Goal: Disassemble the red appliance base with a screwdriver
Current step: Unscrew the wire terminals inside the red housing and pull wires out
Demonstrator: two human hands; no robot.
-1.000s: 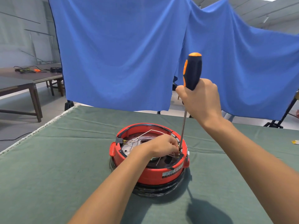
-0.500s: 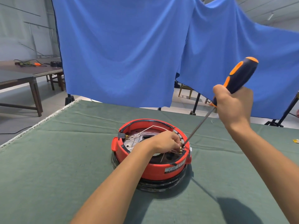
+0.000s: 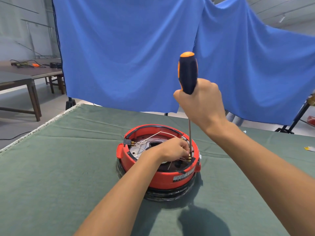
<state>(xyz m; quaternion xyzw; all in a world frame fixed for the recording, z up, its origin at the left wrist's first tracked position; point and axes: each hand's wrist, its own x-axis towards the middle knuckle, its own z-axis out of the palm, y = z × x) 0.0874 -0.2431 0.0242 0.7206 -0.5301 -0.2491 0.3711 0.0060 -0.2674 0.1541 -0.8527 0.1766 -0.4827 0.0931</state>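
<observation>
The right hand (image 3: 201,103) is gripping the upright screwdriver (image 3: 188,74), its tip hiding behind the left hand (image 3: 173,149), which is pinching something unclear inside the red appliance base (image 3: 163,178).

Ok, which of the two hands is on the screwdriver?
The right hand: it grips the screwdriver handle, raised upright, while the left hand rests inside the red base.

Workshop floor, set up as a recording bay.

We're in a big bare hall: grey walls, pale concrete floor, strip lights on a high ceiling. A blue backdrop cloth (image 3: 129,53) hangs from stands right behind a work table under green felt (image 3: 51,167). Off to the left, a dark wooden bench (image 3: 25,77) carries cables and an orange tool (image 3: 36,65), with a loose cable trailing on the floor.
</observation>
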